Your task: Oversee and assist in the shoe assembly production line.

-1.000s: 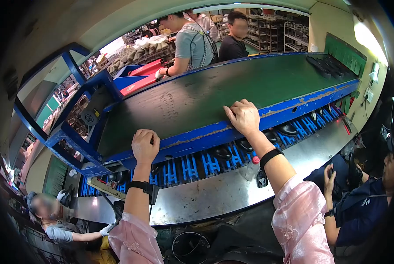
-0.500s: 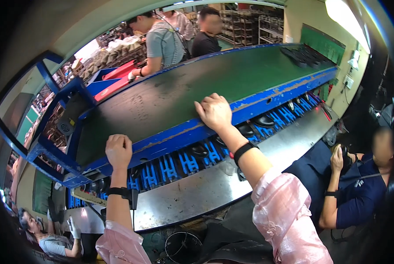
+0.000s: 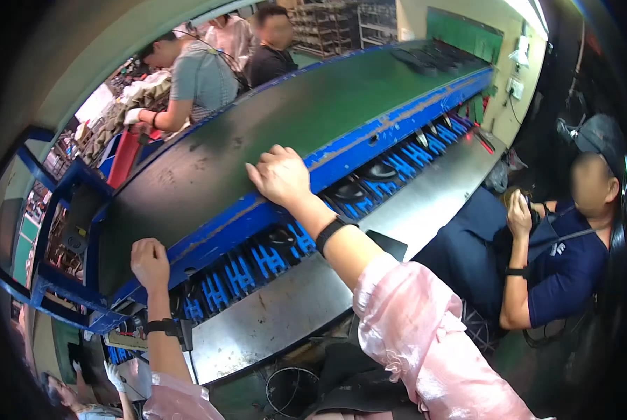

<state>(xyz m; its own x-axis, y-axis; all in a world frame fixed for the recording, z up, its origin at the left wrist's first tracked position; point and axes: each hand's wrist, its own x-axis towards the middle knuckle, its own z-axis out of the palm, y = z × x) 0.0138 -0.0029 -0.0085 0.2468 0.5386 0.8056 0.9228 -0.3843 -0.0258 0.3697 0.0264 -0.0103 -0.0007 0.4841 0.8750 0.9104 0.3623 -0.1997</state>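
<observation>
A long conveyor with a dark green belt (image 3: 250,133) and a worn blue side frame (image 3: 219,234) runs across in front of me. My left hand (image 3: 150,264) rests at the near left on the frame's edge, its fingers curled in over it. Farther right, my right hand (image 3: 283,176) lies over the same edge with bent fingers, the thumb reaching toward the belt. Neither hand carries a loose thing that I can see; the undersides of the fingers are hidden. Several flat dark pieces (image 3: 432,57) lie on the belt's far right end.
Below the frame are blue racks (image 3: 240,273) with black rounded pieces (image 3: 348,191) among them, and a metal shelf (image 3: 271,318). A co-worker in dark blue (image 3: 565,259) sits at right, holding a dark object. Others stand beyond the belt near a red tray (image 3: 126,157). A round bin (image 3: 290,392) stands below.
My view has turned, so the conveyor and both hands appear farther left. Both hands stay on the frame's edge. The seated co-worker at right shows more fully.
</observation>
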